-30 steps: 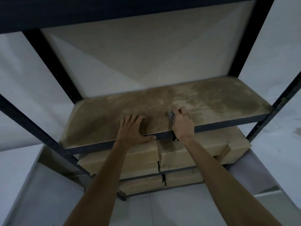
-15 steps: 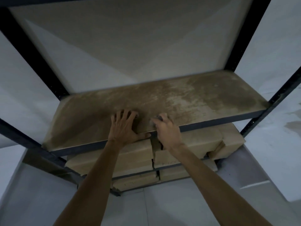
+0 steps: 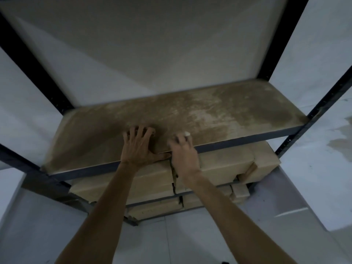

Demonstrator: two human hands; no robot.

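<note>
Nearest you, the pale grey smooth floor (image 3: pixel 171 242) runs under both bare forearms as they reach up and forward. Past them, flat tan cardboard boxes (image 3: pixel 224 164) are stacked on the lower levels of the rack, sticking out beyond the front edge, and the right-hand one has a loose flap hanging at its corner.

Now the hands. Your left hand (image 3: pixel 140 147) lies flat on the dusty brown shelf board (image 3: pixel 219 115), fingers spread wide and the thumb stretched along the dark metal front rail (image 3: pixel 247 139). Just beside it, your right hand (image 3: pixel 183 153) is blurred. Its fingers are curled over a small pale wad (image 3: pixel 186 133), pressed on the board close behind the rail, and only the tip shows past the fingertips. I cannot tell if it is cloth or sponge.

The board is thick with brown dust. Paler streaks run through its middle, and the left and far right parts are darker.

Further back, black perforated steel uprights (image 3: pixel 282 44) frame the bay, and a plain off-white wall (image 3: pixel 152 54) closes it in dim light.
</note>
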